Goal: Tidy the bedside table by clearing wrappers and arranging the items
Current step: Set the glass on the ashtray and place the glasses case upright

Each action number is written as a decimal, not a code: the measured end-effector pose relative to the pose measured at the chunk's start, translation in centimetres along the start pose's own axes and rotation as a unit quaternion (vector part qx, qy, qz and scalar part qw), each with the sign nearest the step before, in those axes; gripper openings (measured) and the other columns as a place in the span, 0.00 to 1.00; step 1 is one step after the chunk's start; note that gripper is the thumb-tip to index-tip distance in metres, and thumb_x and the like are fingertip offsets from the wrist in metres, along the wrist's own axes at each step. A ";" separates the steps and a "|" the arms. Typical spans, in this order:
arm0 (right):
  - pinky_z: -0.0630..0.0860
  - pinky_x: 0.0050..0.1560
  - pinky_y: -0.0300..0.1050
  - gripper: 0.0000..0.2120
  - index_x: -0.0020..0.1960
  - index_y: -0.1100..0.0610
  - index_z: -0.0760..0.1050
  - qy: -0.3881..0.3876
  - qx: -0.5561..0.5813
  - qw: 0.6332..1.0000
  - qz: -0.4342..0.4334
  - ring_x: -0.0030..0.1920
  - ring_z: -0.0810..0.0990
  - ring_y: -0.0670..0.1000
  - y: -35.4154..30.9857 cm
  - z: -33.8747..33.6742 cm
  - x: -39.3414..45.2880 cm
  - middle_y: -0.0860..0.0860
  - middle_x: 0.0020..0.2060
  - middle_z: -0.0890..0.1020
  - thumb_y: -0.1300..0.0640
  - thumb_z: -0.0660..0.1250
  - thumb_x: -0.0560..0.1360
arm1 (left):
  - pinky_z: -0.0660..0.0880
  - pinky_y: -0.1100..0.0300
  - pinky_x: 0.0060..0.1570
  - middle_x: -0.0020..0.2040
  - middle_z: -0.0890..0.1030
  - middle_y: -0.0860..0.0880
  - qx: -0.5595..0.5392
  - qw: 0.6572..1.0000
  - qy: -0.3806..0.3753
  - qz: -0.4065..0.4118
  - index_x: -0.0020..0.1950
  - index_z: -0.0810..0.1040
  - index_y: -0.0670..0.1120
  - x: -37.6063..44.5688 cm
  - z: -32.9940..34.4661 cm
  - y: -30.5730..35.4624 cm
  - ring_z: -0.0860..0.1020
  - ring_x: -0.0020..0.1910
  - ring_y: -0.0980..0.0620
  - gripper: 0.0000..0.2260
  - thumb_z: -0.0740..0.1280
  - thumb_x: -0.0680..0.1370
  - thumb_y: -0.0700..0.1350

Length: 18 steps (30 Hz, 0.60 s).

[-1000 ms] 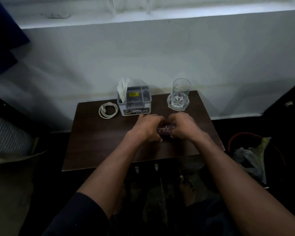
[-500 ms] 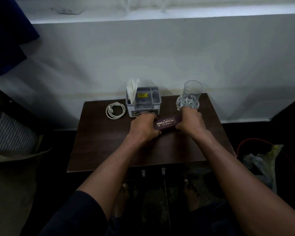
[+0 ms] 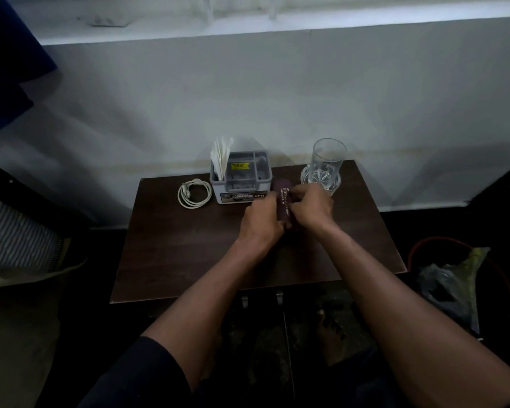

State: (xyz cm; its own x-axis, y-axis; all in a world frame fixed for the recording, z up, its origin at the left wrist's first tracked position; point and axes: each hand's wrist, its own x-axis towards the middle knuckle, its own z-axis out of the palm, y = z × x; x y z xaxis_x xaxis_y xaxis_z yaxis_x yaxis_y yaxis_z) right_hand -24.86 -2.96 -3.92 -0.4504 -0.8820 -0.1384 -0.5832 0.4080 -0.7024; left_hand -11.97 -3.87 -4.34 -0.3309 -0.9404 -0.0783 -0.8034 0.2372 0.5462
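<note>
A dark maroon spectacle case (image 3: 283,198) with white lettering lies lengthwise, front to back, on the dark wooden bedside table (image 3: 189,254), between the grey organiser box (image 3: 242,184) and the glass (image 3: 326,164). My left hand (image 3: 261,222) grips its left side and near end. My right hand (image 3: 312,206) holds its right side. White napkins (image 3: 221,157) stand in the organiser's left slot. A coiled white cable (image 3: 194,193) lies left of the organiser. The glass stands on a clear coaster at the back right.
A white wall and window ledge (image 3: 277,22) rise behind the table. A striped cloth (image 3: 15,242) lies at the left. On the floor at the right sits a plastic bag (image 3: 454,278) in a red-rimmed bin. Bare feet show under the table's front edge.
Both hands have carried the case towards the back of the table and turned it from crosswise to lengthwise, into the gap between organiser and glass.
</note>
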 end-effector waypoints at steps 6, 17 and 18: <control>0.80 0.56 0.41 0.17 0.57 0.47 0.89 -0.001 -0.022 1.000 -0.022 0.56 0.87 0.54 1.4 -0.9 0.8 0.50 0.51 0.90 0.62 0.75 0.72 | 0.82 0.46 0.56 0.56 0.87 0.43 -0.015 0.999 -0.009 0.049 0.66 0.82 0.46 0.7 0.2 -0.1 0.85 0.56 0.40 0.21 0.75 0.74 0.36; 0.80 0.47 0.44 0.20 0.52 0.50 0.88 -0.014 -0.070 0.994 -0.088 0.49 0.86 0.59 1.5 -0.7 1.0 0.54 0.43 0.88 0.69 0.68 0.68 | 0.83 0.43 0.55 0.56 0.87 0.41 -0.018 0.998 0.040 0.053 0.67 0.83 0.51 1.4 1.3 0.6 0.85 0.58 0.36 0.19 0.68 0.79 0.36; 0.81 0.47 0.45 0.20 0.52 0.51 0.88 -0.015 -0.069 0.994 -0.088 0.49 0.86 0.59 1.4 -0.7 1.0 0.55 0.43 0.88 0.69 0.68 0.68 | 0.83 0.43 0.56 0.56 0.87 0.41 -0.023 0.998 0.039 0.051 0.67 0.83 0.51 1.5 1.2 0.6 0.85 0.58 0.37 0.19 0.68 0.79 0.36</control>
State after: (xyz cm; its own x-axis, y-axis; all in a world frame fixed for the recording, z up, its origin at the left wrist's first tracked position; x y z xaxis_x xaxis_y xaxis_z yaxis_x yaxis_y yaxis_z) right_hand -26.62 -3.06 -4.56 -0.3140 -0.9483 -0.0451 -0.7386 0.2739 -0.6160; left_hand -13.56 -4.82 -5.12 -0.3692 -0.9283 0.0446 -0.7433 0.3238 0.5854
